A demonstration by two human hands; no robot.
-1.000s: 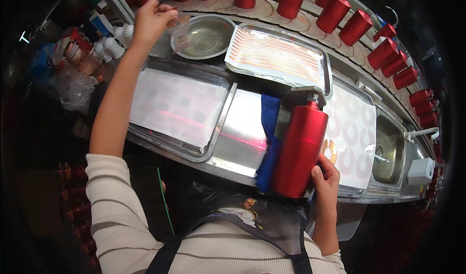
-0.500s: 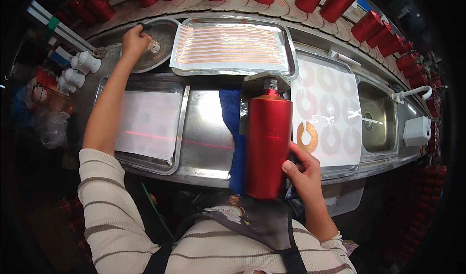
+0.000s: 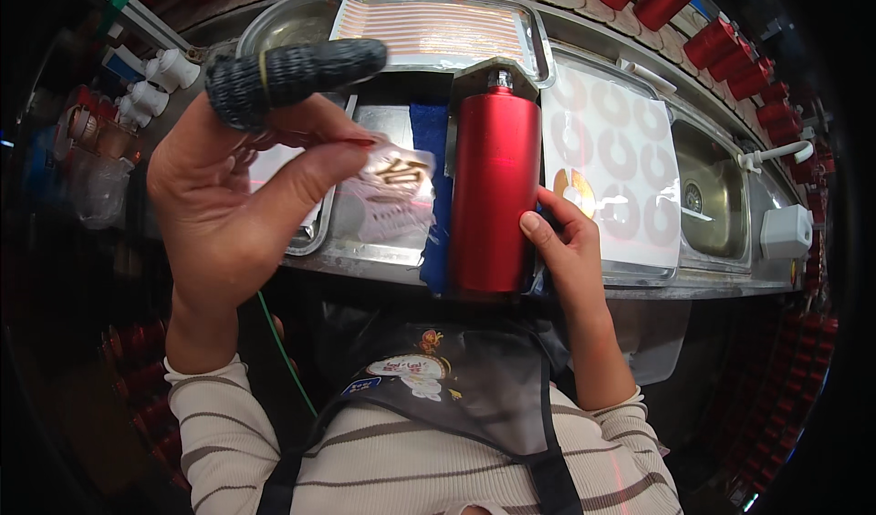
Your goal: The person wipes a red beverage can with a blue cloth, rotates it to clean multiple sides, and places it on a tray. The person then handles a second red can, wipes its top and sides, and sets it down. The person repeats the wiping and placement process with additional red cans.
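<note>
Close to the camera, my left hand (image 3: 233,196) pinches a small clear film decal (image 3: 399,176) with a gold mark between thumb and fingers. A dark ribbed finger cover (image 3: 292,72) sits on its index finger, which stretches out above the pinch. My right hand (image 3: 570,246) rests against the right side of a glossy red bottle (image 3: 495,187), thumb on its front and the other fingers partly hidden. The bottle lies with its neck pointing away from me, on or just above a blue cloth (image 3: 427,132) at the counter edge.
A tray (image 3: 547,70) holds a sheet of gold stripes (image 3: 433,31); beside it is a round metal pan (image 3: 287,24). At right are a sheet with ring-shaped decals (image 3: 620,164), a sink (image 3: 712,200) and a white jug (image 3: 787,230). Red bottles (image 3: 663,2) line a slatted conveyor behind.
My left hand has come back from the round pan toward the bottle, now with the clear decal in its fingers. My right hand stays on the bottle. The view has shifted.
</note>
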